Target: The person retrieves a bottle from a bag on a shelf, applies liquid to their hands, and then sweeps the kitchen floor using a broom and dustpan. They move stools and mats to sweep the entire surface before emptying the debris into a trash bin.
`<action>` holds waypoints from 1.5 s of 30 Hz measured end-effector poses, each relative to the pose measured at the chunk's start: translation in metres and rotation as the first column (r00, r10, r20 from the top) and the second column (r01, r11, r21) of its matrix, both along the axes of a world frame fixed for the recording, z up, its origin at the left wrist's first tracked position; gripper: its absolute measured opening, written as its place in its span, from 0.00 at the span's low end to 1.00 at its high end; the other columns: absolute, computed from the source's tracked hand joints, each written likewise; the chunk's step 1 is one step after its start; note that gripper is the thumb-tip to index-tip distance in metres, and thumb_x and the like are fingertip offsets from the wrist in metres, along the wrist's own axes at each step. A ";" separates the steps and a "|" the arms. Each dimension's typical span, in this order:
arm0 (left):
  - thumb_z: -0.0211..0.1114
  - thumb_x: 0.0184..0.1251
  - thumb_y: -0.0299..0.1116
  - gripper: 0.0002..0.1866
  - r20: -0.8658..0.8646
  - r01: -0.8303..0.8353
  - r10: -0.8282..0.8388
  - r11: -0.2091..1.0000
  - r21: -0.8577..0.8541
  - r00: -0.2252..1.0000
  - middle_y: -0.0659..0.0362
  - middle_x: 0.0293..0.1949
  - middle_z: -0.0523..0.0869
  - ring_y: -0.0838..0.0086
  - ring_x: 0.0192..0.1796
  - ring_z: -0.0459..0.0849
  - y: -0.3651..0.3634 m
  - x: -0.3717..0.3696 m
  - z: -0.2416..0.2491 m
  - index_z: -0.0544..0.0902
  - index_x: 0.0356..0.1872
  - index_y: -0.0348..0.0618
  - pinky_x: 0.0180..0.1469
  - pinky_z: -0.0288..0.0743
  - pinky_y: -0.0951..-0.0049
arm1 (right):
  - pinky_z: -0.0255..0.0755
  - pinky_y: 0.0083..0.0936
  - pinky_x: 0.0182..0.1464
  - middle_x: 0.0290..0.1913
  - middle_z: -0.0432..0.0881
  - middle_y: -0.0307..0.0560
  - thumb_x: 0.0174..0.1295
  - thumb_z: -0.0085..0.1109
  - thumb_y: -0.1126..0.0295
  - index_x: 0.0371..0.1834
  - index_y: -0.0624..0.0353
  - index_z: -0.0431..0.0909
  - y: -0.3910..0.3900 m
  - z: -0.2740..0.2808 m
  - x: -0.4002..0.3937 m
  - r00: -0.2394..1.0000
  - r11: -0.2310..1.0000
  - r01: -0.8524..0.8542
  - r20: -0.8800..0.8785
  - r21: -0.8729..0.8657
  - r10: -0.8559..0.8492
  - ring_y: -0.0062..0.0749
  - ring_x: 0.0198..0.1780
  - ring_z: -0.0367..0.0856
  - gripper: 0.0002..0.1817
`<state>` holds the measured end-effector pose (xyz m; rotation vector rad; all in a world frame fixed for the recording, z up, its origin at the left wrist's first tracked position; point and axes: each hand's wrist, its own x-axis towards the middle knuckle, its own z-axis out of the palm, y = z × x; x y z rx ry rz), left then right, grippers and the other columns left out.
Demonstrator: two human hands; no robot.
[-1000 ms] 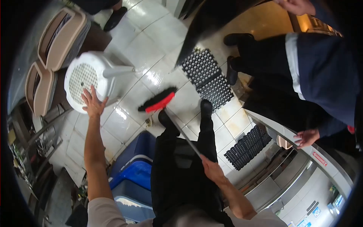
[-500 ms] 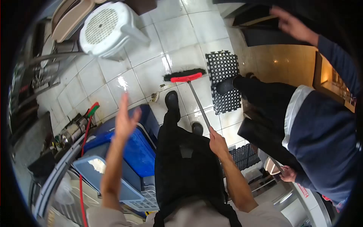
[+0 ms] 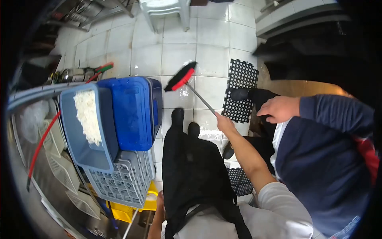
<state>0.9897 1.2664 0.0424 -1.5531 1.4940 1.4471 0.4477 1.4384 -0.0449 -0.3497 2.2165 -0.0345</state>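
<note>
My right hand (image 3: 226, 123) is closed around the grey handle of a push broom (image 3: 180, 80). Its red head with black bristles slants over the white tiled floor (image 3: 177, 53), ahead of my black shoes. My left hand (image 3: 160, 198) hangs low at my side, by a yellow container (image 3: 149, 201) under a grey crate (image 3: 123, 179); its fingers are mostly hidden. To its upper left, a grey-blue bin (image 3: 104, 131) holds a white, crumbly mass (image 3: 88, 115).
A blue lidded bin (image 3: 133, 113) stands beside the grey-blue one. On my right, a person in a dark blue top (image 3: 326, 155) has one foot on a perforated black mat (image 3: 241, 93). A white stool (image 3: 165, 8) stands at the far side, and a red-handled tool (image 3: 43, 139) lies left.
My left hand has dropped from a raised, spread position to my side. The broom head has swung left and tilted. The other person's raised hand has come down toward their waist.
</note>
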 end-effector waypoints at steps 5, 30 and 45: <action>0.59 0.69 0.36 0.29 0.076 -0.227 0.224 0.973 0.035 0.972 0.41 0.59 0.74 0.53 0.60 0.76 0.077 0.087 0.055 0.65 0.69 0.37 0.62 0.70 0.62 | 0.69 0.40 0.62 0.54 0.81 0.61 0.70 0.44 0.68 0.64 0.45 0.76 0.037 0.083 0.046 0.965 0.959 0.261 -0.002 -0.106 -0.263 0.54 0.58 0.79 0.21; 0.71 0.53 0.28 0.49 -0.026 0.328 -0.619 0.451 -0.830 0.785 0.34 0.75 0.47 0.39 0.77 0.47 -0.118 0.056 -0.008 0.52 0.75 0.35 0.75 0.47 0.48 | 0.73 0.52 0.57 0.50 0.82 0.64 0.72 0.39 0.62 0.65 0.44 0.72 -0.012 -0.006 0.275 0.870 0.876 0.476 -0.098 -0.079 -0.482 0.65 0.54 0.78 0.21; 0.59 0.51 0.19 0.45 0.004 0.534 -0.881 0.283 -0.797 0.474 0.36 0.77 0.43 0.40 0.77 0.47 -0.134 0.135 -0.096 0.55 0.75 0.40 0.71 0.54 0.46 | 0.79 0.44 0.44 0.41 0.84 0.62 0.69 0.45 0.64 0.63 0.54 0.74 0.051 -0.026 0.380 0.679 0.691 0.659 -0.161 -0.297 -0.716 0.53 0.41 0.83 0.21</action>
